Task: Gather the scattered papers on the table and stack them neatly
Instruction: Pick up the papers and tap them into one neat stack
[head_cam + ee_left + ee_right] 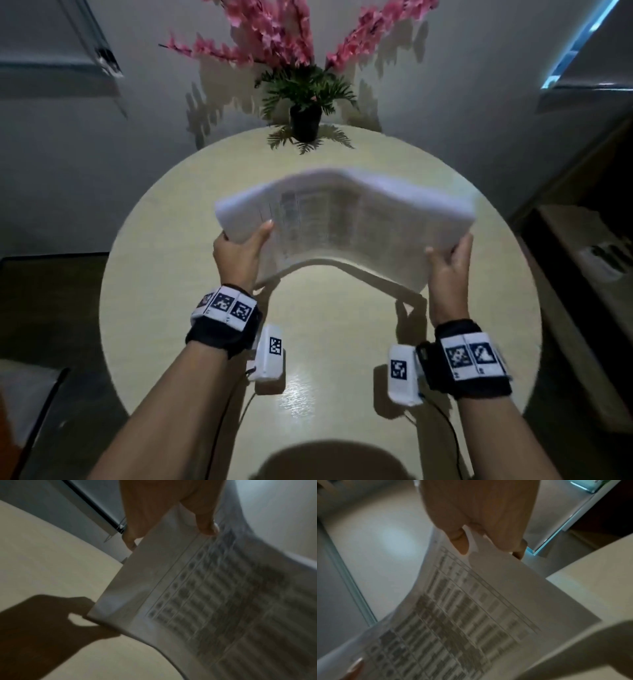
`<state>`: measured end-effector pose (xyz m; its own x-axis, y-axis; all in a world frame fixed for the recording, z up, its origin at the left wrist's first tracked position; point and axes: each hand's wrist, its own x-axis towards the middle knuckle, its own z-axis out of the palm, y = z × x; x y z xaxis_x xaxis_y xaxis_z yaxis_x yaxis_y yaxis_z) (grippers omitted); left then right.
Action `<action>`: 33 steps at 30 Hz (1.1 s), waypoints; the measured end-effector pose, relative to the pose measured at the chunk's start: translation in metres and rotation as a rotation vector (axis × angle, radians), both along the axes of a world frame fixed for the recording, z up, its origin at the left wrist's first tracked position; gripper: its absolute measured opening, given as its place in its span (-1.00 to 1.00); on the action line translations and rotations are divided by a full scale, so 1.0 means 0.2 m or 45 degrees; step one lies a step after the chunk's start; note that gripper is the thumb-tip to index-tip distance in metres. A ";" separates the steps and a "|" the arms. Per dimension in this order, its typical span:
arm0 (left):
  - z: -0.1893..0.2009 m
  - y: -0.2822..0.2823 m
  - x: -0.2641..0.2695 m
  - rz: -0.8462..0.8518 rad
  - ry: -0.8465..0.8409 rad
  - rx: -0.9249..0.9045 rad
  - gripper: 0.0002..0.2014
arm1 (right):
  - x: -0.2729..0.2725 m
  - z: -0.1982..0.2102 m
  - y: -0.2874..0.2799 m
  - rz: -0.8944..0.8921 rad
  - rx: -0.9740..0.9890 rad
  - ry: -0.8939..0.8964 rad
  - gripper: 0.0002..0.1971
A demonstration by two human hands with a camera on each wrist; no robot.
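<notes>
Above the round surface (462,342), both hands pinch the paper stack (342,219): left hand (239,257) on one side edge, right hand (448,267) on the other. Gathering looks finished; next, squaring the edges and laying it flat.

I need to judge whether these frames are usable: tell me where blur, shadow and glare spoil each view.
Head view: the papers smear with motion blur, glare streaks the table, corners fall dark.
Left wrist view: printed rows blur; a hand shadow darkens the tabletop.
Right wrist view: print is soft and the right hand out of focus.
</notes>
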<state>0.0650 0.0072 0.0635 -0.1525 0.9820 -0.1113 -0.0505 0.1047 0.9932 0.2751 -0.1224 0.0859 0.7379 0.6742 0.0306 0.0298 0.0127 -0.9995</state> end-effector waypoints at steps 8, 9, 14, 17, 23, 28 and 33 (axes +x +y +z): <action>0.04 0.00 -0.03 -0.016 0.160 0.270 -0.48 | 0.01 -0.02 0.02 -0.197 0.012 -0.118 -0.36; 0.06 0.01 -0.04 -0.022 0.240 0.388 -0.44 | 0.03 0.01 0.02 -0.227 0.055 -0.226 -0.32; 0.05 0.05 -0.08 -0.163 0.657 0.722 -0.67 | 0.04 0.05 0.06 -0.156 -0.612 -1.083 -0.45; 0.03 0.03 -0.08 -0.184 0.659 0.661 -0.66 | -0.04 0.12 0.14 -0.044 -1.021 -1.273 -0.52; 0.00 0.04 -0.08 -0.106 0.627 0.642 -0.78 | -0.39 0.17 0.40 0.574 -0.937 -1.675 -0.46; -0.02 0.06 -0.12 -0.121 0.392 0.373 -0.77 | -0.41 0.26 0.51 0.662 -0.601 -1.674 -0.71; -0.11 0.09 -0.21 0.004 0.096 0.012 -0.65 | -0.20 0.35 0.45 0.421 -0.218 -1.155 -0.89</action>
<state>0.0226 0.0256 0.0419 -0.1635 0.9824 -0.0904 0.0242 0.0956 0.9951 0.2351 -0.0325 0.1554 0.2557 0.8911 0.3750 0.8086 0.0155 -0.5881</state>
